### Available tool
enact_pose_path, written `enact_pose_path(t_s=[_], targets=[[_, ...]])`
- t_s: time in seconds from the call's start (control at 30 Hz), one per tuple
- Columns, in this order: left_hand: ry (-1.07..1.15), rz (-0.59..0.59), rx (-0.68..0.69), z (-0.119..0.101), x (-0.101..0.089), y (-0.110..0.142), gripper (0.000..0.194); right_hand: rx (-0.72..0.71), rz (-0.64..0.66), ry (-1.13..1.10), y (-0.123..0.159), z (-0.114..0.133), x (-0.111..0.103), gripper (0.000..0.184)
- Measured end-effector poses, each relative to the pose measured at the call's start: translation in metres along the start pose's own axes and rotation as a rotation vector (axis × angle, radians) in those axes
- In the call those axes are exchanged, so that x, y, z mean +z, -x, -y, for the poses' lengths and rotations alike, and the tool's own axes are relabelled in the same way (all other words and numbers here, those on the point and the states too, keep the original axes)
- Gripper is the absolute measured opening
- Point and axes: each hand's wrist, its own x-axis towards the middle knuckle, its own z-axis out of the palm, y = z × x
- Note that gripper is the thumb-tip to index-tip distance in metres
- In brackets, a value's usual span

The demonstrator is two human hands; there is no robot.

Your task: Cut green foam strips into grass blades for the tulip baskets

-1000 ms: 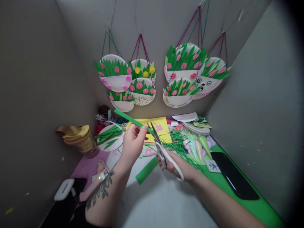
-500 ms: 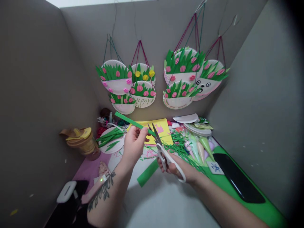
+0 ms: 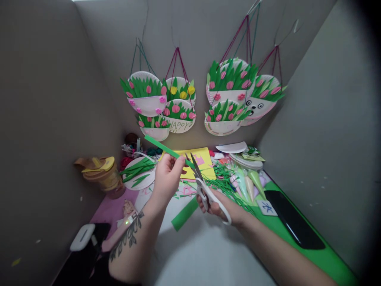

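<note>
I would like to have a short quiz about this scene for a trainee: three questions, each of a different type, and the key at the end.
1. Which tool does the right hand hold?
A) a paintbrush
B) white-handled scissors
C) a glue stick

2. True or false: the blades of the scissors are closed together.

3. Fill in the colour: the left hand pinches a narrow ______ paper strip.

Key:
1. B
2. False; the blades stand apart.
3. green
</note>
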Motion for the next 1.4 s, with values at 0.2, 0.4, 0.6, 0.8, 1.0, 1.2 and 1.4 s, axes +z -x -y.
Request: enact_pose_path(t_s=[0.2, 0.4, 0.6, 0.8, 1.0, 1.2, 1.4], targets=[[-0.027, -0.001, 0.003, -0.003, 0.000, 0.002, 0.021, -0.019, 0.017, -0.002, -0.001, -0.001, -0.001, 0.075], [-0.036, -0.033, -0.022, -0.002, 0.002, 0.002, 0.022, -0.016, -0.016, 0.083, 0.000, 0.008, 0.001, 0.072], [-0.050, -0.042, -0.038, 0.001, 0.002, 0.000, 0.022, -0.018, -0.043, 0.161, 0.000, 0.024, 0.002, 0.074], [-0.046, -0.051, -0.058, 0.005, 0.003, -0.003, 0.025, 0.003, -0.040, 0.179, 0.000, 0.025, -0.001, 0.068], [-0.015, -0.042, -0.039, 0.004, 0.002, -0.002, 0.027, 0.043, -0.048, 0.107, -0.002, 0.027, 0.000, 0.055], [-0.004, -0.043, -0.054, 0.003, 0.003, -0.001, 0.026, 0.029, -0.069, 0.107, 0.001, 0.029, 0.001, 0.044], [-0.056, -0.034, -0.074, 0.000, 0.002, 0.001, 0.026, 0.056, -0.072, 0.083, 0.002, 0.028, 0.001, 0.046]])
